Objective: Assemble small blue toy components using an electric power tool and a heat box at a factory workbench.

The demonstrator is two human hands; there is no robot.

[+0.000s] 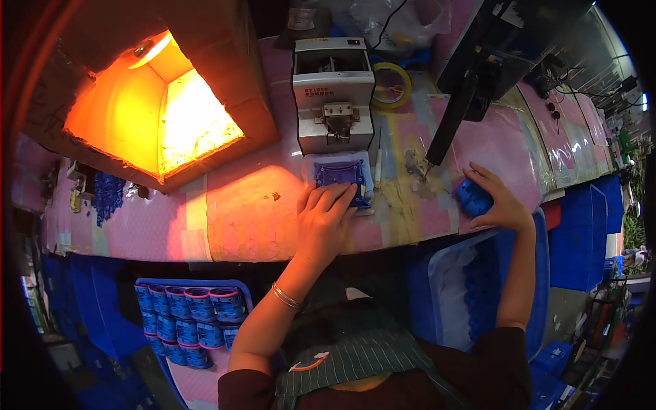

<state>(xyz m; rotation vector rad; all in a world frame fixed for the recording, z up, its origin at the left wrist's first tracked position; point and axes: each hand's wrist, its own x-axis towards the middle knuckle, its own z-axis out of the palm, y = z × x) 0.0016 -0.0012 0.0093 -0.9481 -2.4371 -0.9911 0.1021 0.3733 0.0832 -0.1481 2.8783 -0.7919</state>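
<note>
bench view, head camera looking down on a pink-topped worktable [246, 219]

step in hand, as judged: seating or steadying a blue part in its fixture while the other hand has the next part ready. the blue plastic frame [339, 175] lies in a shallow white tray [311, 164] just in front of the grey benchtop machine [333, 92], near the middle of the table

left hand [322, 219]: palm down, fingers extended and spread a little, fingertips [336, 193] resting on the near edge of the frame. not closed around it; pressing or holding flat rather than gripping

right hand [497, 198]: curled over a small blue part [473, 197] at the right side of the table, fingers wrapped on top and thumb toward the near side. reads as a grasp, though whether the part is lifted or resting on the surface cannot be told

next move, as judged: it calls for alignment of the second part with the frame, so the left hand would need to keep the frame from sliding in the tray

surroundings: lit cardboard box [160, 113] glowing orange at left; roll of yellow tape [392, 85] behind the machine; dark angled arm [454, 113] standing just left of the right hand; tray of blue spools [191, 314] below the table edge at left; blue bin [478, 287] below at right
</note>
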